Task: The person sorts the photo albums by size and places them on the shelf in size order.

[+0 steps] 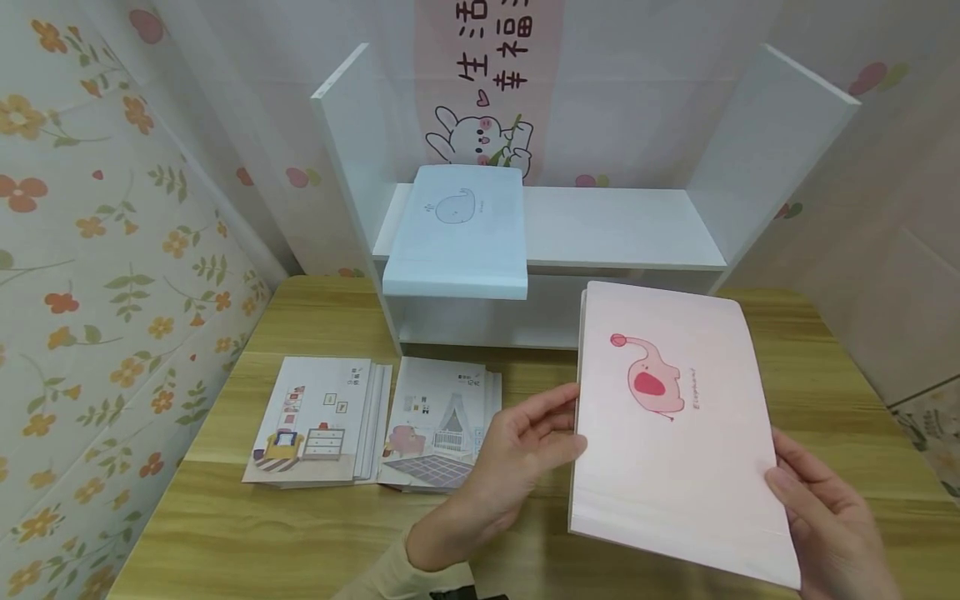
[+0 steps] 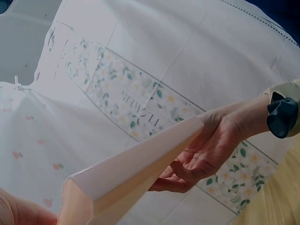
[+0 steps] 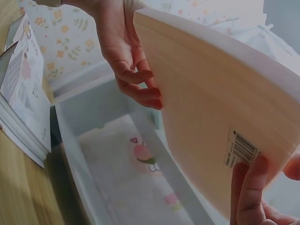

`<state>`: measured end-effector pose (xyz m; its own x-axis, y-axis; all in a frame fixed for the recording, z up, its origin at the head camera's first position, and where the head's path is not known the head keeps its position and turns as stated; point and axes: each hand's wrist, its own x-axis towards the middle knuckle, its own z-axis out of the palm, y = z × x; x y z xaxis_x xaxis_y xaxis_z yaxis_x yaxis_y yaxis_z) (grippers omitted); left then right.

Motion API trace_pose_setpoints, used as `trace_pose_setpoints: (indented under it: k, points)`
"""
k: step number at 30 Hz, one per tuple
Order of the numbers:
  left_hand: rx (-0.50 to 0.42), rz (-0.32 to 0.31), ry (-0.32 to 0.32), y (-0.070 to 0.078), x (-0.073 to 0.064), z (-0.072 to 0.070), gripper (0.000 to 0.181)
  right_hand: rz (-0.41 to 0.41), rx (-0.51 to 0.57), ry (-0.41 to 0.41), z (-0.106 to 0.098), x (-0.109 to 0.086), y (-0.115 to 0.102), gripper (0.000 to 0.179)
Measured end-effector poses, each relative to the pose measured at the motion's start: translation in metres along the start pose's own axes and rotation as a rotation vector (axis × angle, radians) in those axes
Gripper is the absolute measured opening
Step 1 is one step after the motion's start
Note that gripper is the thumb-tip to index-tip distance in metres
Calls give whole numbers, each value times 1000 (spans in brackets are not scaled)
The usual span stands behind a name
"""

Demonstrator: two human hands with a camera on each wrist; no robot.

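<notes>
Both hands hold a pink notebook (image 1: 675,467) with an elephant drawing on its cover, tilted in the air above the table. The left hand (image 1: 517,458) pinches its left edge, thumb at the front. At the right edge is the right hand (image 1: 821,517), its thumb on the cover; in the right wrist view the right hand's fingers (image 3: 253,185) touch the back near a barcode sticker (image 3: 241,146). A pale blue notebook (image 1: 457,250) with a whale drawing lies on the white shelf (image 1: 607,225), its near end past the shelf's front edge.
Two stacks of illustrated books, a left stack (image 1: 315,417) and a right stack (image 1: 438,425), lie on the wooden table (image 1: 225,533) in front of the shelf. Upright side panels (image 1: 772,150) rise at both shelf ends. Patterned curtains (image 1: 127,250) hang around the table.
</notes>
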<state>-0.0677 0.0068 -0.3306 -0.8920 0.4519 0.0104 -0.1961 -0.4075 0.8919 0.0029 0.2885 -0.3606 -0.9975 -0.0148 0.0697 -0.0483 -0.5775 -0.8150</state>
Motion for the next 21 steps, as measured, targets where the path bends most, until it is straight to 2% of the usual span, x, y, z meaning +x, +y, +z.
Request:
trace_pose_setpoints:
  k: [5,11,15,18,21]
  points:
    - [0,17,-2,5,1,2,50,-9,6,-35,1,1,-4,49]
    - [0,26,5,10,3,4,50,-10,3,-23,4,5,-9,48]
    - [-8,33,-12,14,6,4,51,-30,10,-35,8,9,-11,48]
    - [-11,51,-33,17,8,4,52,-44,-7,-17,10,13,-12,46]
    - [-20,66,-23,19,11,4,51,-47,-21,3,13,18,-13,44]
